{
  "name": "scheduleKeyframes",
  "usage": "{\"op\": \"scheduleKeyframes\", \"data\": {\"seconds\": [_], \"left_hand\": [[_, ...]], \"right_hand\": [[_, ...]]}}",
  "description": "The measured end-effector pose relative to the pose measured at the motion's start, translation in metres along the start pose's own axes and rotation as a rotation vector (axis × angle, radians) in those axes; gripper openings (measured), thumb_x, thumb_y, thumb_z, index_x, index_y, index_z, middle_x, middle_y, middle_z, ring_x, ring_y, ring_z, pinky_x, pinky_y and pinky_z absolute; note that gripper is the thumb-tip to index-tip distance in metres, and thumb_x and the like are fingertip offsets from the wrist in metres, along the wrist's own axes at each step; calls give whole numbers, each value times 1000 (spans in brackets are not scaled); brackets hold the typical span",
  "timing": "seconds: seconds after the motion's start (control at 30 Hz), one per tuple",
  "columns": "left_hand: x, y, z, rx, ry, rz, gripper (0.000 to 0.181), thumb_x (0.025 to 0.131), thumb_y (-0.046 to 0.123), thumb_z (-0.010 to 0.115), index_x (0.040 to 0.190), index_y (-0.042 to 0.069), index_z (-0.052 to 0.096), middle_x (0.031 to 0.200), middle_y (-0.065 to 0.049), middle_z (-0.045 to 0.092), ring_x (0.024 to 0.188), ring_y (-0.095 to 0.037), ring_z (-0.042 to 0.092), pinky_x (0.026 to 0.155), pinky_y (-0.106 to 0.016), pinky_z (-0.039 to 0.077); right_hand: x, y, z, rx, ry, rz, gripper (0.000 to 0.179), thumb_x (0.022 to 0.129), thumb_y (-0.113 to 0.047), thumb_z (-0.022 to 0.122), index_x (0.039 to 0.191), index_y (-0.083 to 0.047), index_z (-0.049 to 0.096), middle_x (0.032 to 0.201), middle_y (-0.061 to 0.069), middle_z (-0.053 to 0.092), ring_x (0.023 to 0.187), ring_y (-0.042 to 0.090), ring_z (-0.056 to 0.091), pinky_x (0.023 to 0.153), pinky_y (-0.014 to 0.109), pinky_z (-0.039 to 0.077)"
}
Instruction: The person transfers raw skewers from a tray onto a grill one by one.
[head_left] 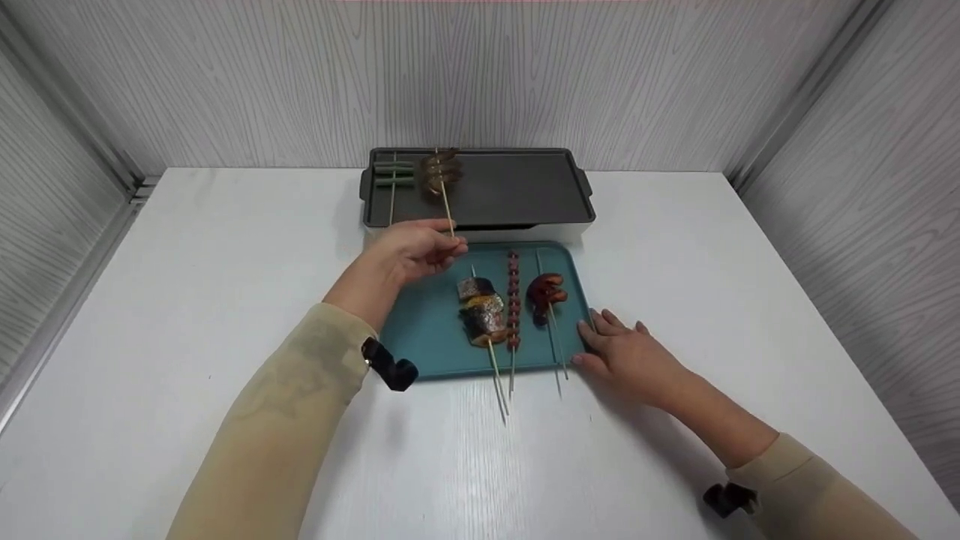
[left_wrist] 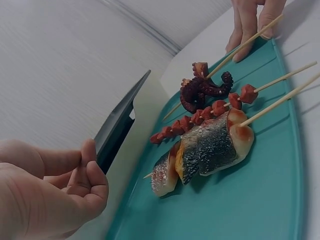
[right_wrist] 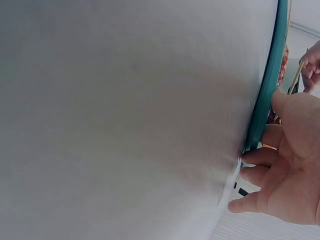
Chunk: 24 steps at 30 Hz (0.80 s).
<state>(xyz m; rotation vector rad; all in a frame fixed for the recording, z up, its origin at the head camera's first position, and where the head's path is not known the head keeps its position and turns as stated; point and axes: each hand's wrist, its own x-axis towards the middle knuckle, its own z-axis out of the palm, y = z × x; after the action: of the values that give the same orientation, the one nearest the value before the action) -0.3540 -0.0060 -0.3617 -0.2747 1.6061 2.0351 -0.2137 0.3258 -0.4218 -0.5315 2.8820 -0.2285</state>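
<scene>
My left hand point(head_left: 420, 249) pinches the lower end of a skewer of curled brown food point(head_left: 441, 174), whose exact kind I cannot tell. The food is over the left part of a dark griddle plate point(head_left: 517, 187); whether it touches the surface cannot be told. In the left wrist view, the left thumb and fingertips meet. My right hand point(head_left: 626, 352) touches the right edge of a teal tray point(head_left: 420, 330), fingers fairly straight. On the tray lie a fish skewer point(head_left: 484, 311), a skewer of small red pieces point(head_left: 514, 300) and an octopus skewer point(head_left: 546, 296).
A skewer with green pieces point(head_left: 394, 174) lies at the griddle's left end. The griddle stands against the back wall point(head_left: 480, 75), directly behind the tray. Skewer sticks point(head_left: 501, 394) poke out over the tray's front edge. White tabletop point(head_left: 187, 300) extends to both sides.
</scene>
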Motion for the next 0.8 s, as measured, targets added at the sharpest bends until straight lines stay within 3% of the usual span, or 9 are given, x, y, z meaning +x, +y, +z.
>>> {"op": "scheduleKeyframes", "data": {"seconds": [0.2, 0.47, 0.7, 0.8], "left_hand": [[4, -3, 3, 8, 16, -1, 56, 106, -3, 58, 160, 9, 48, 129, -13, 67, 90, -14, 70, 80, -29, 51], [2, -2, 1, 18, 35, -14, 56, 108, -2, 56, 161, 10, 46, 152, -18, 56, 91, -14, 69, 79, -27, 51], [-2, -3, -2, 0, 71, -10, 55, 108, -1, 57, 160, 7, 45, 148, -19, 59, 88, -14, 70, 79, -28, 51], [-4, -4, -3, 2, 68, -9, 53, 109, 1, 57, 160, 5, 44, 138, -17, 65, 89, -14, 69, 80, -28, 51]], "right_hand": [[0, -2, -1, -5, -14, 12, 65, 110, -40, 57, 156, 4, 47, 163, 28, 39, 153, 46, 34, 113, 76, 30], [-1, -2, -2, -6, -12, 13, 65, 110, -40, 57, 156, 4, 47, 163, 28, 39, 154, 46, 33, 113, 75, 30], [-1, -1, -2, -5, -9, 7, 65, 110, -41, 56, 157, 4, 47, 164, 27, 39, 154, 47, 33, 113, 76, 30], [0, -2, -1, -6, -11, 4, 65, 110, -40, 56, 156, 4, 47, 163, 28, 39, 153, 47, 33, 112, 76, 30]]}}
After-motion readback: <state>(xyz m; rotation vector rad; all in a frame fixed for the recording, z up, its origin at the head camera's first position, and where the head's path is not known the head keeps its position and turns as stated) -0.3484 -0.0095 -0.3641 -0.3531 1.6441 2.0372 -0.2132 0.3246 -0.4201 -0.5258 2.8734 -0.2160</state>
